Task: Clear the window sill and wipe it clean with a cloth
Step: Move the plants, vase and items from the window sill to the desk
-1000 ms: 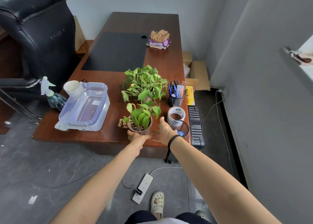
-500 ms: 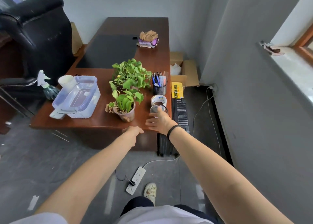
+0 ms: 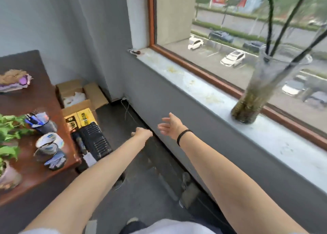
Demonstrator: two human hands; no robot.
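Right hand [image 3: 170, 126] is hovering, fingers spread; left hand [image 3: 142, 133] is hanging loosely curled, empty. Vase [image 3: 256, 95] is standing on window sill [image 3: 194, 88] at 2 o'clock.

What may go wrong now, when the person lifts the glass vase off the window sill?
The vase is tall, with long stems and murky contents: gripped badly, it may tip and spill on the window sill. The small object at the sill's far corner may be knocked off during wiping.

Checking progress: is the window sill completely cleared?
No, a glass vase with dark stems stands on the sill.
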